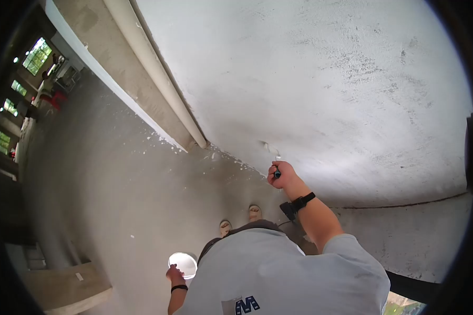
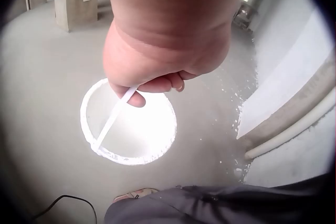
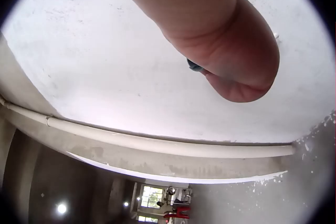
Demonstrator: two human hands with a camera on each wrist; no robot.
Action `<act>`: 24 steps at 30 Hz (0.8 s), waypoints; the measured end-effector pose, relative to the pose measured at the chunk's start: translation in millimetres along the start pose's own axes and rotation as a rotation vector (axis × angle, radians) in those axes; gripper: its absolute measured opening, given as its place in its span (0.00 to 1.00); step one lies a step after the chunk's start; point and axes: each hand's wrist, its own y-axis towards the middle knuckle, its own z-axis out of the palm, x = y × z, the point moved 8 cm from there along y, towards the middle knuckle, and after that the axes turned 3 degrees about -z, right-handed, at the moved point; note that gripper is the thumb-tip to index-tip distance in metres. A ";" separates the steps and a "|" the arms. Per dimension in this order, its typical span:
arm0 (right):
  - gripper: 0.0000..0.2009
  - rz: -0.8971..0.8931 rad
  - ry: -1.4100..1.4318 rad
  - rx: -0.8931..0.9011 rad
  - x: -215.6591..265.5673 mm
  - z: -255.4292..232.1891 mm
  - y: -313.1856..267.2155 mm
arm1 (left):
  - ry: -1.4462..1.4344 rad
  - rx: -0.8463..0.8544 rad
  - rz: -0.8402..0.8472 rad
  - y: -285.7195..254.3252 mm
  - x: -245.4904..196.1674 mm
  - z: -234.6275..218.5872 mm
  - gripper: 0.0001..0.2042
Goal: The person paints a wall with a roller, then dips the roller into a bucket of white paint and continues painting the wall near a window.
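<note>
My right hand (image 1: 282,175) grips the dark handle of a small paint roller (image 1: 271,148), whose pale head lies right at the white wall (image 1: 236,89), low down near the floor. In the right wrist view only the handle's dark end (image 3: 195,66) shows past the palm; the roller head is hidden. Down by my left side, my left hand (image 2: 163,58) holds a white bucket (image 2: 86,116) by its thin white bail (image 2: 112,121), fingers curled round it. The bucket's inside looks bright white and washed out.
A pale pipe (image 1: 157,65) runs along the wall's left edge beside a bare concrete strip. White spatters dot the grey floor (image 1: 136,184) near the wall's foot. My sandalled feet (image 1: 254,212) stand close to the wall. A dark cable (image 2: 68,198) trails at lower left.
</note>
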 end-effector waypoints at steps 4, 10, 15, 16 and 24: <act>0.10 0.024 0.019 -0.102 -0.9 6.6 30.9 | -0.005 -0.044 0.071 -44.5 -7.7 -17.3 0.14; 0.10 0.047 -0.056 -0.191 11.0 -13.1 68.7 | -0.046 -0.100 0.094 -67.7 10.2 -23.4 0.12; 0.10 0.098 -0.060 -0.218 20.0 -21.3 73.5 | 0.077 -0.137 0.089 -79.5 20.0 -32.0 0.12; 0.10 0.096 -0.077 -0.193 23.8 -20.4 72.3 | 0.177 -0.128 0.161 -82.8 16.2 -29.0 0.12; 0.11 0.004 -0.146 -0.040 7.8 3.5 19.0 | 0.180 -0.011 0.196 -42.1 -10.9 -21.1 0.16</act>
